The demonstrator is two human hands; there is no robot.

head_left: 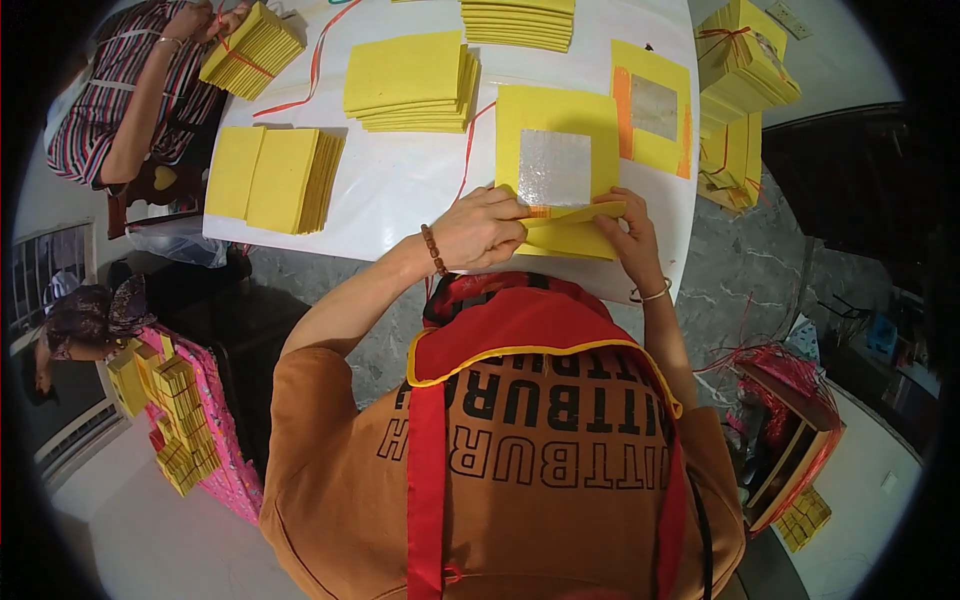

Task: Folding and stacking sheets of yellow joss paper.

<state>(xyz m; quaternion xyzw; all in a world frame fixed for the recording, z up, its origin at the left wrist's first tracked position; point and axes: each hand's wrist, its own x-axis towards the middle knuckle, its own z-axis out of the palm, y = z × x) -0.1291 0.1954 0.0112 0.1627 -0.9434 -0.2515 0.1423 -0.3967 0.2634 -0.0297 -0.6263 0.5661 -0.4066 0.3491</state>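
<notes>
In front of me at the table's near edge lies a sheet of yellow paper point(555, 106) with a shiny silver square point(555, 168) in its middle. Its near edge is turned up in a fold, and a bit of orange shows beside the fold. My left hand point(487, 228), closed, holds the fold's left end with its fingertips. At the right end, my right hand point(632, 238) pinches the paper between thumb and fingers. Another yellow sheet point(655, 155), with a silver square and orange side strips, lies just beyond my right hand, partly under the first.
Folded yellow paper stacks point(410, 80) stand on the white table point(400, 170). Red string point(318, 55) trails across it. At the far left a person point(130, 100) handles a tied bundle point(252, 52). More bundles point(745, 60) are piled beyond the right edge. A wooden stool point(790, 440) stands behind, right.
</notes>
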